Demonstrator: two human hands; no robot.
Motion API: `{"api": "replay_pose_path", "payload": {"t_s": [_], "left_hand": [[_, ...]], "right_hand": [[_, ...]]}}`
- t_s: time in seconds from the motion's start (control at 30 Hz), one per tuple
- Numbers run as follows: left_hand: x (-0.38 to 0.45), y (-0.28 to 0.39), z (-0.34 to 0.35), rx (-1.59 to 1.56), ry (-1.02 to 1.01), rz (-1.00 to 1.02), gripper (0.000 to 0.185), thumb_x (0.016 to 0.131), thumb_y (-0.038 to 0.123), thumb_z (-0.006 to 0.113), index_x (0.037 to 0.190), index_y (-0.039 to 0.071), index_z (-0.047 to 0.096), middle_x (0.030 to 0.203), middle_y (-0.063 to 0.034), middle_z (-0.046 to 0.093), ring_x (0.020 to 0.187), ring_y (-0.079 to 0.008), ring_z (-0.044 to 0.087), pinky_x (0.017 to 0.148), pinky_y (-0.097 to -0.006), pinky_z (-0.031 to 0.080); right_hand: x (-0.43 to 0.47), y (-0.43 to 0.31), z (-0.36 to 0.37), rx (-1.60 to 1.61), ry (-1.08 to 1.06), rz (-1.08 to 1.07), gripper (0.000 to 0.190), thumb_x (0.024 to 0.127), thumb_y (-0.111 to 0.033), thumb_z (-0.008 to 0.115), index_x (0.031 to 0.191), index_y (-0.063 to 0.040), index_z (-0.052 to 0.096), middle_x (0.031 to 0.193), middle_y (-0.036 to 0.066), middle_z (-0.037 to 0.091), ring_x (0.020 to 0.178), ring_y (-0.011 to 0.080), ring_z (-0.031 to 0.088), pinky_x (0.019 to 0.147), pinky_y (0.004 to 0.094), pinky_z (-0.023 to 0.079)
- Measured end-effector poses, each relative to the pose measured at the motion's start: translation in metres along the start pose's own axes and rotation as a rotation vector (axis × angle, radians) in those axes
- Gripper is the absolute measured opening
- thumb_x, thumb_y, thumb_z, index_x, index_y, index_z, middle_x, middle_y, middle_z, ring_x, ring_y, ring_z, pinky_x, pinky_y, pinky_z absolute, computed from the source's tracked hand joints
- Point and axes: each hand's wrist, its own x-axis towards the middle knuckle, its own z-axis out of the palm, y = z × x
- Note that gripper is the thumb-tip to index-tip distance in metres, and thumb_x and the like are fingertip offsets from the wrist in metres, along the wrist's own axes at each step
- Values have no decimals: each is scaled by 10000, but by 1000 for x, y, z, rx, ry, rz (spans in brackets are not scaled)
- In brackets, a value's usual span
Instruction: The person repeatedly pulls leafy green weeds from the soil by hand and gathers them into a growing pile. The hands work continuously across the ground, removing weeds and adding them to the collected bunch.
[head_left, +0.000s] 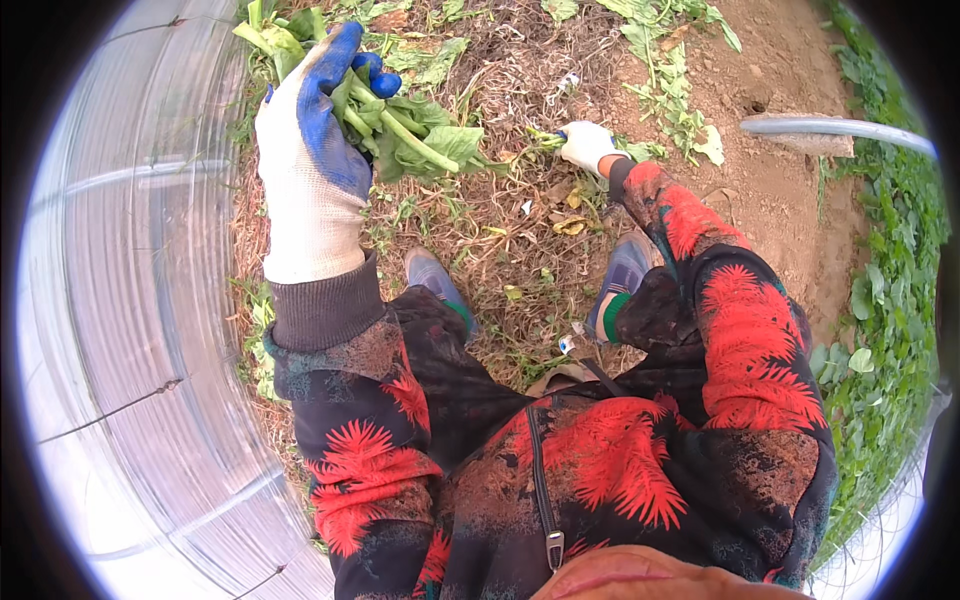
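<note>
My left hand (319, 142), in a white knit glove with a blue coated palm, is closed around a bunch of leafy greens (420, 142). Thick pale-green stems and crumpled leaves stick out to its right. Lower down, near the ground, my right hand (587, 145) in a similar glove grips a few green stems (551, 139), their cut ends pointing left. Some leaf (643, 150) shows on its wrist side; whether it belongs to those stems I cannot tell. Dry plant litter (517, 247) lies beneath both hands.
Plastic greenhouse film (135, 247) with cords rises along the left. Loose leafy greens (679, 112) lie on bare soil (787, 225) at upper right. A pipe (840, 129) juts in from the right, above low green plants (892, 322). My shoes (622, 270) stand on the litter.
</note>
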Motion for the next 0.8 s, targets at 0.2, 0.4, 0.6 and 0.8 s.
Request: {"api": "replay_pose_path", "payload": {"t_s": [0.2,0.4,0.6,0.8], "left_hand": [[4,-8,13,-13,-28,-4,360,857,203,683,1124,-19,588,845,-86,599,738,-190,628,629,-294,521],[-19,-30,60,32,-277,-55,345,815,170,704,1098,6,597,921,-114,666,772,-182,638,655,-284,527],[-33,-54,89,729,-551,107,319,809,199,671,1062,7,636,823,-77,652,720,-132,584,672,-284,465],[-55,-41,99,267,-605,-163,244,817,94,652,1035,-13,626,842,-46,644,726,-101,579,637,-237,457]], "right_hand": [[-34,13,-106,72,-19,14,373,739,-322,727,1007,-67,683,910,126,689,877,275,656,784,369,500],[-116,-42,-208,204,81,-33,315,706,-286,744,895,-40,687,783,94,680,720,214,643,672,336,493],[-188,-53,-224,783,126,-71,305,728,-182,738,970,-10,668,766,1,630,672,85,558,598,253,459],[-209,-40,-213,1050,162,-75,264,818,-212,710,986,-19,644,812,48,651,661,112,598,566,285,495]]}}
